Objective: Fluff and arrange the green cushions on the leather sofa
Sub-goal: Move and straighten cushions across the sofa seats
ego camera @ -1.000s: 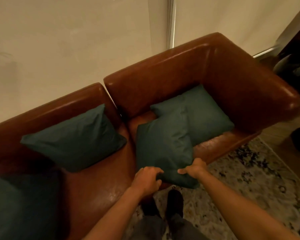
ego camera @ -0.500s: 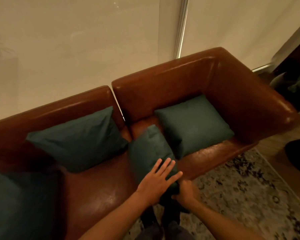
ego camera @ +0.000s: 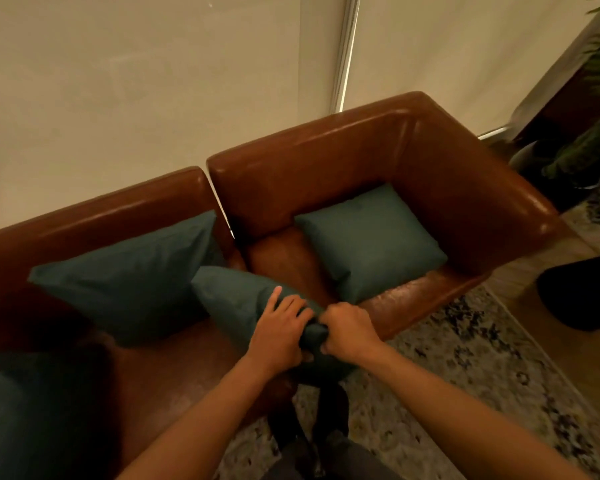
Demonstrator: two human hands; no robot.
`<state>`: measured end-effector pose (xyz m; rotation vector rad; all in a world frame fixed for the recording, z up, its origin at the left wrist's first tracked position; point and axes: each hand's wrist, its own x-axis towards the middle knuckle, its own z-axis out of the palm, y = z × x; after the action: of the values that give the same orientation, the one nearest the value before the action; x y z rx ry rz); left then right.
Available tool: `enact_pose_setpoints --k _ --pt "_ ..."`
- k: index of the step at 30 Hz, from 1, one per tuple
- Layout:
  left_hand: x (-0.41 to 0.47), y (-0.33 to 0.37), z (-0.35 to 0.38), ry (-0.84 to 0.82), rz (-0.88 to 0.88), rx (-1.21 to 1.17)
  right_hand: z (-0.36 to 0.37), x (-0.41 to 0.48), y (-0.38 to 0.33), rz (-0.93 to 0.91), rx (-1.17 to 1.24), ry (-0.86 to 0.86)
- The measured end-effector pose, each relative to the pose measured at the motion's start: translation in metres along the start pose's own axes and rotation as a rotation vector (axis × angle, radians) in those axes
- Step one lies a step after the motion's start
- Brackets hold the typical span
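While the held cushion is gripped at its near end over the front edge of the leather sofa, the fluffing step is judged to be in hand. The right hand is closed tight around a bunched corner, and the left hand is laid over the fabric with fingers curled down on it (the thumb is hidden). A shake or a plump is likely called for next, then a placing against the backrest. Nothing like a box or basket is seen; on the seats, a second cushion is propped in the right corner and a third cushion leans left of the seam
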<state>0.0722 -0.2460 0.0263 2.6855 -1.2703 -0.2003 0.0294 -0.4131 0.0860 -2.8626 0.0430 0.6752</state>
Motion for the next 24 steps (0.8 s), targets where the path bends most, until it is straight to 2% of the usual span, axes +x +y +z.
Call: enact_pose_setpoints --k 4,8,11,14,18,22,24 --pt "0.002 -0.009 -0.013 0.203 -0.181 -0.192 -0.040 0.012 -0.015 -0.162 -0.018 0.141" --pt "-0.014 -0.027 -0.024 0.278 -0.485 -0.477 -0.045 0.022 -0.034 -0.348 0.102 0.357" --pt "-0.035 -0.042 -0.037 0.325 -0.673 -0.650 -0.036 0.021 -0.050 -0.381 0.269 0.447" --pt "-0.064 -0.063 -0.046 0.295 -0.809 -0.777 -0.023 0.018 -0.067 -0.376 0.389 0.390" --pt "-0.103 -0.084 -0.027 0.163 -0.928 -0.907 0.000 0.028 -0.085 -0.387 0.337 0.249" --pt "-0.121 -0.075 0.004 0.106 -0.912 -0.854 0.018 0.044 -0.098 -0.405 0.247 0.046" --pt "-0.124 -0.065 0.013 0.103 -0.916 -0.854 0.022 0.048 -0.103 -0.417 0.182 0.022"
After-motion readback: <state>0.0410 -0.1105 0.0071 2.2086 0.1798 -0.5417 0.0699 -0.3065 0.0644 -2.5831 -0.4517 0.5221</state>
